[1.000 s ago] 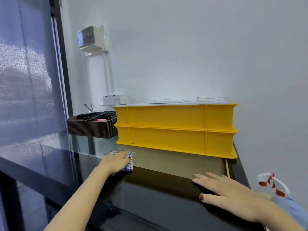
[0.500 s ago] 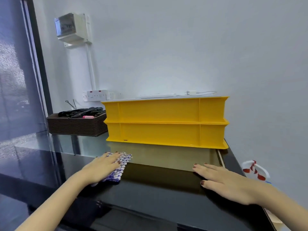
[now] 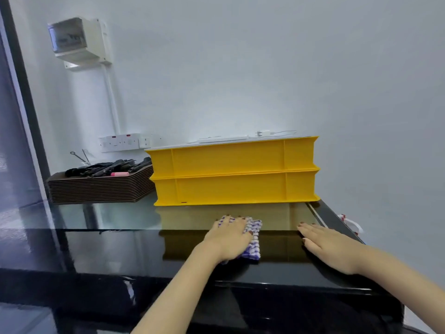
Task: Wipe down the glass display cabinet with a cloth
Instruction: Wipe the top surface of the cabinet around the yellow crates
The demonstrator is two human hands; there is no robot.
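The glass display cabinet (image 3: 115,247) has a dark, shiny top that fills the lower half of the view. A blue-and-white checked cloth (image 3: 252,244) lies flat on it, in front of the yellow crates. My left hand (image 3: 228,239) presses down on the cloth with straight, spread fingers. My right hand (image 3: 330,244) rests flat on the glass near the right edge, fingers straight, holding nothing.
Two stacked yellow crates (image 3: 233,174) stand at the back of the top against the white wall. A stack of brown trays (image 3: 101,186) with dark tools sits to their left. A spray bottle's white nozzle (image 3: 350,224) shows past the right edge.
My left hand has slid the cloth to the right along the glass, closer to my right hand. The right hand has stayed flat in its place.
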